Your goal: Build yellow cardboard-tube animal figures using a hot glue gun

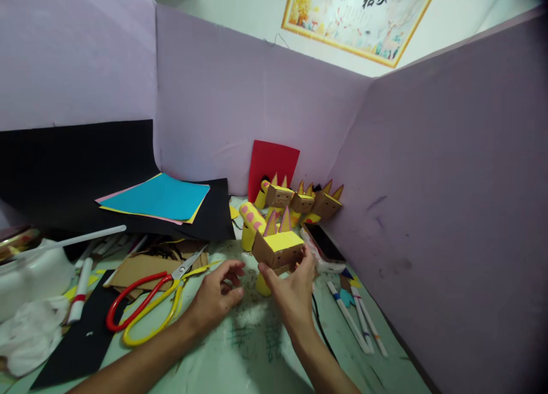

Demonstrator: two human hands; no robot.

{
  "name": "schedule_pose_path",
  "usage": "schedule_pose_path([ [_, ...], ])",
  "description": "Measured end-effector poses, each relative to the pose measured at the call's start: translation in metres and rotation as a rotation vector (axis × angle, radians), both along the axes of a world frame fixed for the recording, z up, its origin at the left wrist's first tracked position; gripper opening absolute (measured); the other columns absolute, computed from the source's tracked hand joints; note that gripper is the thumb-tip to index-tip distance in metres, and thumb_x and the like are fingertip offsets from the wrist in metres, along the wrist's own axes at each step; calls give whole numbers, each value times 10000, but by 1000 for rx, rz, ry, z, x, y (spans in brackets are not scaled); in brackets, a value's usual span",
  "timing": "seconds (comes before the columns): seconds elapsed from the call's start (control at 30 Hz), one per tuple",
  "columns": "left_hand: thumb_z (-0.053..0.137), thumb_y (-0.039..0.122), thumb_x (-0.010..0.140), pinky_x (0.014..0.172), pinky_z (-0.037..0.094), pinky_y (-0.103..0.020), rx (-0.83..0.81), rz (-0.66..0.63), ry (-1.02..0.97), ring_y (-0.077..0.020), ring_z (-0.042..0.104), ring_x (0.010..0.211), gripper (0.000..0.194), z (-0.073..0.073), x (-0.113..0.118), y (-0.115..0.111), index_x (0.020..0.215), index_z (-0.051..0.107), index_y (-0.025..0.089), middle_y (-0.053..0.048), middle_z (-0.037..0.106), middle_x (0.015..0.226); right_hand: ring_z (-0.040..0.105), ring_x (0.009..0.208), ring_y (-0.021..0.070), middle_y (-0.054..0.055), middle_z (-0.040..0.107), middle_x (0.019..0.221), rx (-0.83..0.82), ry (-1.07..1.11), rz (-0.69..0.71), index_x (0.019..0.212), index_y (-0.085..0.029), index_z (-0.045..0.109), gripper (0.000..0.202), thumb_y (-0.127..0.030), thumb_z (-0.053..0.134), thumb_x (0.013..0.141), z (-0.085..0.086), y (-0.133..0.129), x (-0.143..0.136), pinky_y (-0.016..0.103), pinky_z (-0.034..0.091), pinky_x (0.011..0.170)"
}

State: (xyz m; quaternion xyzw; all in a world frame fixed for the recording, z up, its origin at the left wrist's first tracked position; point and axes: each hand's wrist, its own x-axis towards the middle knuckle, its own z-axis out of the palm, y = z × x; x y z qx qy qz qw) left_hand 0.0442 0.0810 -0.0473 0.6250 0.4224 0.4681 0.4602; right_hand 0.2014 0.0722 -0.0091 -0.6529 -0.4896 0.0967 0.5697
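Note:
A cardboard animal figure with a yellow-topped box head, two pointed yellow and pink horns and a spotted yellow tube body stands near the middle of the table. My right hand grips the box head from the front, thumb at its left lower edge and fingers on its right side. Left of the figure, my left hand is held with curved, parted fingers and nothing between them. Behind stand several similar figures with brown box heads and spiky horns, close to a red sheet.
Scissors with red and yellow handles lie left, by cardboard scraps and a black strip. Blue paper tops a stack behind. At right are markers and a phone. Lilac panels enclose the table.

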Motion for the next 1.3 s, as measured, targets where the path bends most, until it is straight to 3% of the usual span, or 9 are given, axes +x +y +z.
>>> schedule_pose_path([
  [0.3, 623, 224, 683, 667, 489, -297, -32, 14, 26, -206, 587, 810, 335, 3, 5, -1, 1007, 583, 153, -88, 636, 930, 418, 1222, 363, 239, 395, 1344, -15, 60, 86, 1408, -82, 212, 1096, -475, 759, 544, -13, -12, 6, 524, 312, 1037],
  [0.57, 525, 105, 723, 667, 457, -270, 103, -18, 224, -178, 586, 759, 208, 0, 5, -7, 897, 627, 157, -61, 648, 855, 391, 1256, 363, 233, 368, 1382, 51, 23, 102, 1420, -106, 209, 1114, -511, 768, 545, -4, -6, 4, 525, 314, 1034],
  [0.73, 462, 79, 765, 680, 451, -298, 358, -156, 435, -206, 630, 734, 231, 2, -3, -17, 763, 680, 156, -85, 688, 756, 541, 1120, 275, 135, 533, 1204, 235, 356, 4, 1294, -160, 400, 644, -571, 482, 805, -8, -30, 34, 462, 421, 941],
  [0.83, 455, 74, 777, 651, 457, -305, 450, -296, 530, -225, 658, 706, 276, 7, -9, -26, 824, 711, 166, -94, 713, 741, 623, 904, 252, 70, 626, 881, 243, 313, -68, 972, -194, 591, 427, -567, 430, 839, -16, -59, 54, 423, 475, 824],
  [0.93, 488, 112, 791, 579, 432, -300, 505, -376, 624, -223, 648, 619, 258, 12, -12, -36, 859, 717, 211, -61, 700, 648, 613, 718, 227, 28, 588, 649, 204, 289, -49, 671, -218, 556, 373, -562, 508, 807, -29, -86, 57, 378, 488, 710],
  [1.0, 539, 110, 737, 528, 396, -291, 568, -409, 684, -219, 624, 572, 235, 14, -11, -41, 840, 705, 241, -37, 676, 592, 594, 649, 197, 10, 596, 639, 143, 286, -43, 705, -215, 578, 316, -524, 591, 768, -39, -98, 48, 333, 480, 650],
  [1.1, 579, 76, 619, 507, 364, -296, 633, -442, 814, -225, 581, 542, 221, 17, -12, -40, 756, 672, 222, -53, 653, 582, 591, 589, 170, -2, 644, 683, -52, 274, 0, 946, -202, 627, 367, -457, 688, 690, -54, -104, 33, 276, 467, 558],
  [1.17, 587, 76, 593, 545, 377, -313, 571, -335, 864, -232, 570, 560, 177, 23, -21, -33, 702, 650, 201, -81, 650, 611, 632, 625, 192, 24, 687, 711, -204, 259, 106, 895, -187, 662, 390, -462, 723, 625, -60, -102, 30, 268, 492, 547],
  [1.3, 541, 210, 761, 731, 397, -350, 269, 175, 823, -264, 607, 778, 129, 41, -66, -12, 801, 663, 226, -91, 670, 787, 678, 689, 239, 56, 730, 748, -256, 278, 209, 723, -190, 692, 350, -496, 741, 562, -63, -96, 34, 278, 547, 565],
])
